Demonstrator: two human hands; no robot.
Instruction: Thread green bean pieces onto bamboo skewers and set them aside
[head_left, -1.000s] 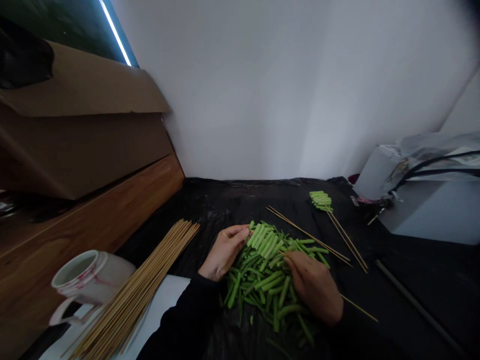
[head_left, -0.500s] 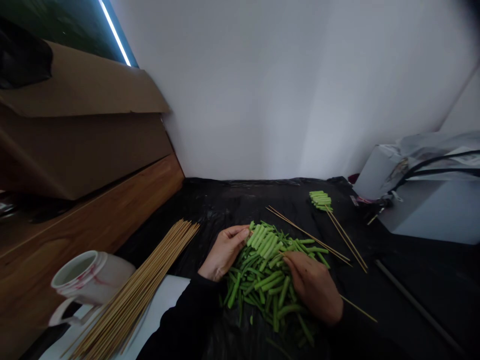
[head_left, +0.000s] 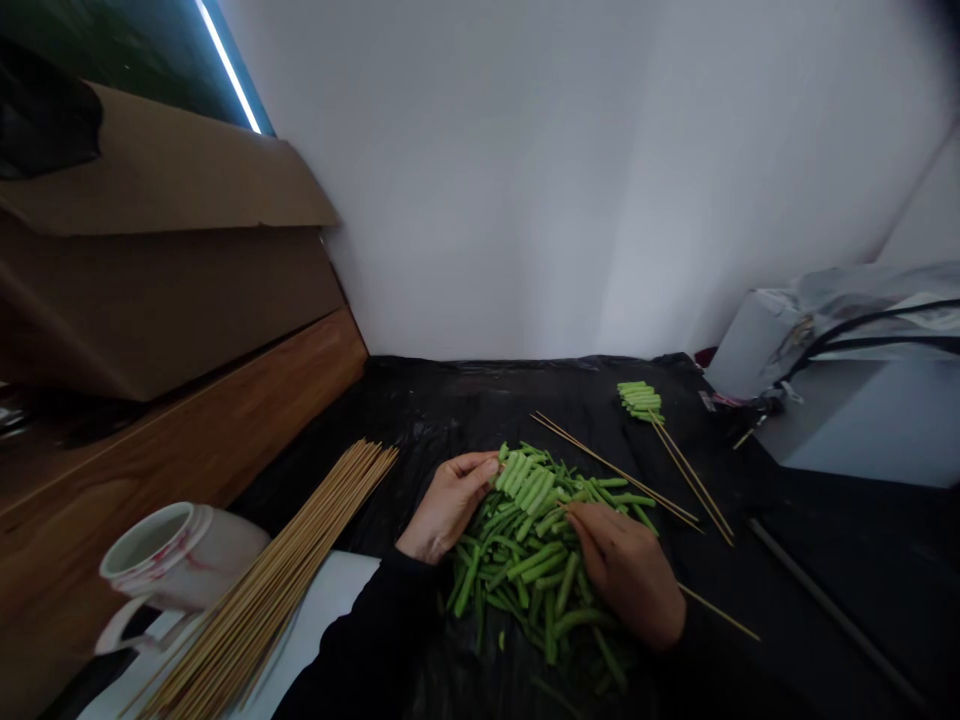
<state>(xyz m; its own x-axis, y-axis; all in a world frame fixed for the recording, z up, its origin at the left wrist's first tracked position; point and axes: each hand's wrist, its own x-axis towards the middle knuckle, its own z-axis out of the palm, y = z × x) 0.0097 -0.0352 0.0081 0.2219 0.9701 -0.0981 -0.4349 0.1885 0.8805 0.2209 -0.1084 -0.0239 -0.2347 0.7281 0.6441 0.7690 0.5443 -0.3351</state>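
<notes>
A row of cut green bean pieces (head_left: 528, 482) lies side by side, threaded on bamboo skewers, above a loose heap of cut green beans (head_left: 536, 575). My left hand (head_left: 452, 500) pinches the left end of this row between thumb and fingers. At the row's right end, my right hand (head_left: 628, 570) is closed around the skewers; one skewer (head_left: 720, 612) sticks out behind it to the lower right. The fingertips of my right hand are partly hidden.
A bundle of bamboo skewers (head_left: 300, 570) lies at left beside a white mug (head_left: 187, 555) on its side. Two loose skewers (head_left: 619, 470) and a finished bean skewer (head_left: 641, 400) lie behind the heap. A cardboard box (head_left: 172, 300) stands left, a grey box (head_left: 862, 410) right.
Both hands stay almost in place. The skewer end behind my right hand has shifted slightly to the right.
</notes>
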